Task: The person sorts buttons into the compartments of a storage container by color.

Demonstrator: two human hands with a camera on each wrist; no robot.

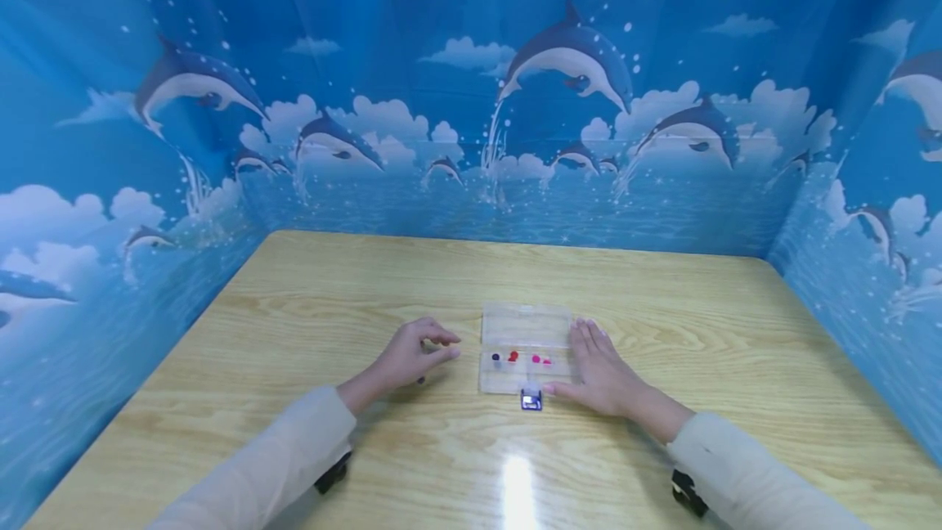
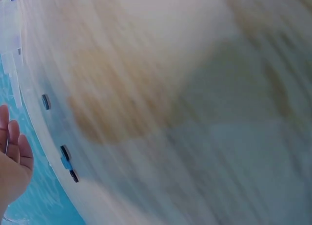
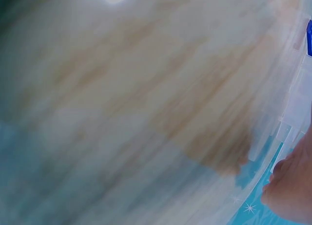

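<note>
A clear plastic compartment box (image 1: 504,383) lies on the table with its transparent lid (image 1: 526,324) folded back. Inside it are small pieces: a dark one (image 1: 496,357), red ones (image 1: 513,357) and pink ones (image 1: 536,359). A blue clasp (image 1: 531,399) sticks out at its front. To the left of the box hovers my left hand (image 1: 412,354), fingers loosely bent, thumb and forefinger apart, nothing visible between them. My right hand (image 1: 607,375) rests along the box's right side, fingers straight, thumb near the clasp.
Several small dark pieces lie near my left hand; the left wrist view shows a dark piece (image 2: 46,102) and a blue piece (image 2: 66,162) between dark ones. Beneath everything is a wood-grain table (image 1: 368,268). A blue dolphin-print curtain (image 1: 412,203) surrounds it at the back and sides.
</note>
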